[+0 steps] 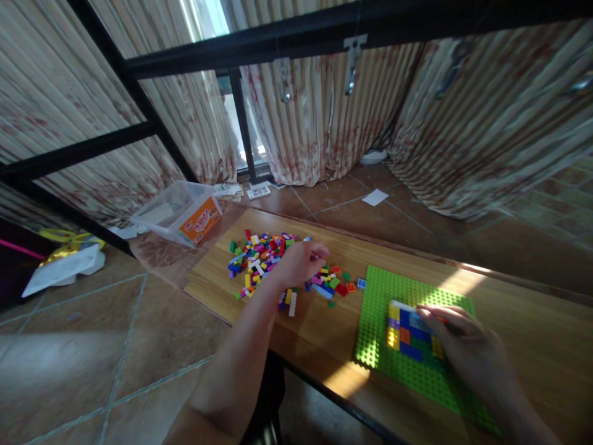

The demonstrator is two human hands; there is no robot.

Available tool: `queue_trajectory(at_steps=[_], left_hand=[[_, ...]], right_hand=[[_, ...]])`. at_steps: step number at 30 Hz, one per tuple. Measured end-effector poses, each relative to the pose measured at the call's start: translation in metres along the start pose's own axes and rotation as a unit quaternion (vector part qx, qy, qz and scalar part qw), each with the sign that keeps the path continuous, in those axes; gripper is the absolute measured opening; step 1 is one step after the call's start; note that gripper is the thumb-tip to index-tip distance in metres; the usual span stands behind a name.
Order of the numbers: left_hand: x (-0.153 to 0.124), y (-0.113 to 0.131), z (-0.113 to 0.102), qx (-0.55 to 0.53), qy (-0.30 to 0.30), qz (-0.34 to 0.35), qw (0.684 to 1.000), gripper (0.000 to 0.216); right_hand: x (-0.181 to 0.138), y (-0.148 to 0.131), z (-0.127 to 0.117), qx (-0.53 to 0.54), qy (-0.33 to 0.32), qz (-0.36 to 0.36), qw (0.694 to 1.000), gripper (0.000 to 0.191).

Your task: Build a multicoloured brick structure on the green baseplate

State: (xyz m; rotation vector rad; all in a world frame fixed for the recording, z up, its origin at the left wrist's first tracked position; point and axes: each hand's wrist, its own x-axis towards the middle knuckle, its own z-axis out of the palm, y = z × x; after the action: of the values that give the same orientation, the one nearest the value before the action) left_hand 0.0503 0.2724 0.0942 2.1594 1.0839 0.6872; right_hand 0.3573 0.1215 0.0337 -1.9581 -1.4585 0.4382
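Many loose bricks (266,252) lie spread on the wooden bench (319,346) around the left hand (306,262), fingers curled, grip not discernible; the right hand (467,343), fingers bent, overlaps the multicoloured brick block (410,337) on the green baseplate (373,296), any pinch hidden.

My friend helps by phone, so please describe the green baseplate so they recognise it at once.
On the wooden table, look right of the toy-brick pile. The green baseplate lies beneath the right hand and a brick build. Unlike these multicoloured neighbours, it is one broad, studded, single-coloured sheet.
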Motion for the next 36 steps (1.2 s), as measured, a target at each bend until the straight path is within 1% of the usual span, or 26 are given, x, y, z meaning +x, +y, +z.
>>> queue_trajectory(at_steps=[3, 6, 10, 13, 18, 20, 23, 25, 28, 30, 33, 36], left_hand=[[-0.002, -0.017, -0.024, 0.109, 0.033, -0.064, 0.991, 0.018], [-0.004, -0.025, -0.034, 0.164, 0.011, -0.106, 0.981, 0.02], [-0.003, -0.024, -0.034, 0.169, -0.024, -0.111, 0.979, 0.02], [0.0, -0.02, -0.034, 0.176, -0.044, -0.115, 0.977, 0.019], [0.004, -0.021, -0.036, 0.196, -0.058, -0.124, 0.971, 0.02], [0.004, -0.021, -0.036, 0.21, -0.072, -0.123, 0.967, 0.021], [0.003, -0.018, -0.033, 0.238, -0.08, -0.122, 0.96, 0.025], [0.001, -0.015, -0.031, 0.264, -0.07, -0.132, 0.953, 0.029], [-0.002, -0.011, -0.026, 0.304, -0.045, -0.152, 0.939, 0.036], [-0.004, -0.01, -0.022, 0.319, -0.027, -0.154, 0.935, 0.037], [-0.01, -0.007, -0.015, 0.316, 0.005, -0.139, 0.939, 0.034], [-0.022, -0.004, -0.009, 0.292, 0.046, -0.114, 0.948, 0.031]], right_hand=[[0.002, 0.002, 0.0, -0.011, -0.001, -0.017, 1.0, 0.04], [0.004, 0.002, -0.002, -0.021, -0.031, -0.046, 0.998, 0.04], [0.005, 0.002, -0.012, 0.0, -0.067, -0.074, 0.995, 0.036], [0.002, 0.01, -0.029, -0.001, -0.086, -0.06, 0.994, 0.033], [-0.007, 0.036, -0.062, -0.001, -0.067, -0.005, 0.998, 0.03], [-0.01, 0.045, -0.071, 0.013, -0.063, -0.004, 0.998, 0.029], [-0.014, 0.055, -0.08, 0.039, -0.079, -0.012, 0.996, 0.028], [-0.016, 0.059, -0.085, 0.049, -0.085, -0.017, 0.995, 0.027], [-0.019, 0.062, -0.091, 0.046, -0.076, -0.026, 0.996, 0.026], [-0.021, 0.063, -0.094, 0.037, -0.07, -0.034, 0.996, 0.026], [-0.022, 0.065, -0.094, 0.023, -0.071, -0.041, 0.996, 0.028], [-0.022, 0.071, -0.092, 0.021, -0.071, -0.05, 0.996, 0.032]])
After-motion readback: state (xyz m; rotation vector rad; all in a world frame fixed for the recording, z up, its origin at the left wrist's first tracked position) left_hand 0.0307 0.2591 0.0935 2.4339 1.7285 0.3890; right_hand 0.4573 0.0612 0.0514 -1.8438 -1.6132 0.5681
